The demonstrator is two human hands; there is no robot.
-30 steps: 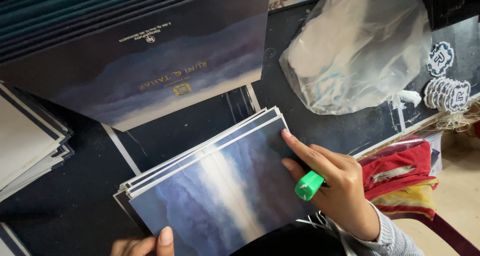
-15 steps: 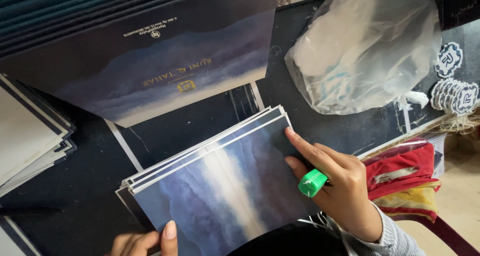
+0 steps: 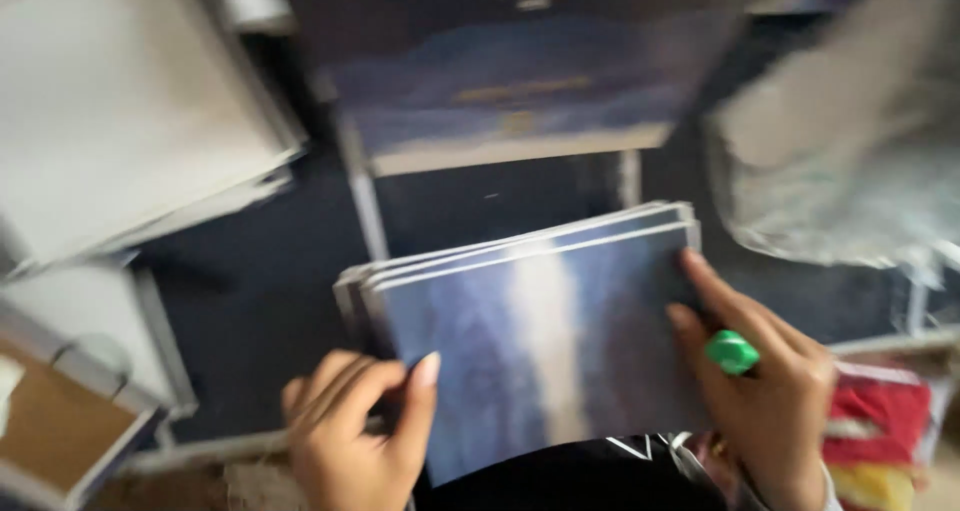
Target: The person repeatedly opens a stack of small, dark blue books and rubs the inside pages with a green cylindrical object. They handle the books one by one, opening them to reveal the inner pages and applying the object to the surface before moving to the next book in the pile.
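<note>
A small stack of blue printed sheets with a pale vertical streak lies in front of me on the dark table. My left hand grips the stack's lower left corner, thumb on top. My right hand rests against the stack's right edge with fingers stretched along it, and it holds a green marker cap or pen between the fingers. The picture is blurred by motion.
A larger dark blue printed board lies beyond the stack. White sheets are piled at the upper left. A crumpled clear plastic bag sits at the right, red and yellow cloth at the lower right, a brown box at the lower left.
The view has swung left and blurred. My left hand has come up further onto the stack's left corner. My right hand stays on the right edge with the green pen.
</note>
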